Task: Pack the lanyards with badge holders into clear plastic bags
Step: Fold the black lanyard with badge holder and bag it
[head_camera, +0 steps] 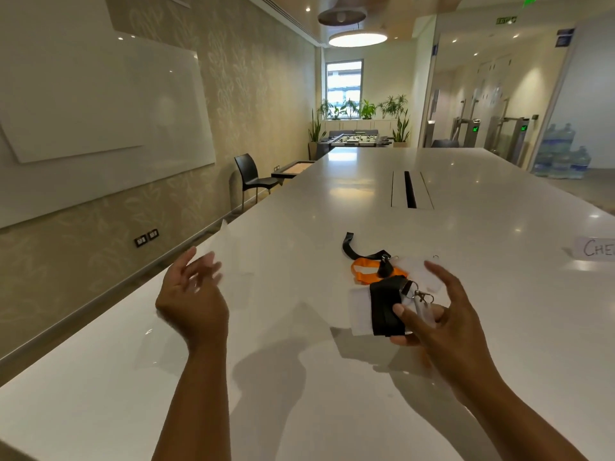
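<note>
The folded black lanyard (387,304) and its badge holder (358,311) sit pinched in our right hand (442,314) above the long white table (332,410), an orange lanyard (361,272) lying just beyond it, and left of it our blurred left hand (193,294) is by a clear bag (233,251), grip unclear.

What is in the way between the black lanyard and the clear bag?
Nothing visible. The right hand grips the folded black lanyard; the clear plastic bag is up by the left hand, blurred. Only white table lies between them. The orange lanyard lies farther back, out of the path.
</note>
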A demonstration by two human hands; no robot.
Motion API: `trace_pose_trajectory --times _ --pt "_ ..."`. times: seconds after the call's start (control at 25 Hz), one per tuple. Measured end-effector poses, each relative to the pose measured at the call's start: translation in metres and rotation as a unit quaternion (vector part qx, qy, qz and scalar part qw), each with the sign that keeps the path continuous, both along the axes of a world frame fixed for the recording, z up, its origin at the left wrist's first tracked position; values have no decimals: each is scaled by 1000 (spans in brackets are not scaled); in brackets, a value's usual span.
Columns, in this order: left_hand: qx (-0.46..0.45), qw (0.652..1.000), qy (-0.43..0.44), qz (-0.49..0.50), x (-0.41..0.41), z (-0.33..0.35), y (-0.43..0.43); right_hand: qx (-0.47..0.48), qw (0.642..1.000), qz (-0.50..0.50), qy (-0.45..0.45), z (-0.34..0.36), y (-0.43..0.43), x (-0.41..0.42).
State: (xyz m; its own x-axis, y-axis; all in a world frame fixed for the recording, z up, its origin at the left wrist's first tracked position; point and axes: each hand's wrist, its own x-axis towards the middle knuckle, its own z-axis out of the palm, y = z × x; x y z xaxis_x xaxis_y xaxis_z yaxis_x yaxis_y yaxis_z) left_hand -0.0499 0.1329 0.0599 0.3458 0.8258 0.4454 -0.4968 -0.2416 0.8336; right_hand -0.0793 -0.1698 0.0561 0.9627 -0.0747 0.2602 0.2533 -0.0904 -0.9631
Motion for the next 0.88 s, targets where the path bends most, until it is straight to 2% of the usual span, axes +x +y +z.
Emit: trace_pose_trajectory --times 0.04,0.12,0.2,0.28,0.4,0.52,0.64,0.76,0.88 --pt "-76 988 -35 -128 -1 4 -11 22 999 7 -27 0 -1 1" --pt "-160 927 -19 -339 -2 7 -38 59 996 19 -61 -2 -2 6" --pt "-155 865 66 -472 -2 4 -68 66 996 15 -61 -3 -3 9" --pt "-93 832 127 -531 -2 -2 -92 43 998 11 -55 -3 -3 10" --pt "-28 822 179 -540 -1 -8 -109 42 997 71 -10 -1 -4 10" --pt "9 835 201 -512 0 -9 -109 81 989 117 50 -1 -9 13" --pt "72 854 215 -468 -2 -10 -109 44 987 144 59 -1 -13 13" --pt "121 876 203 -421 -4 -13 -115 25 987 143 69 -2 -11 13" --pt "113 890 178 -405 -4 -13 -116 38 986 137 86 -1 -10 13"
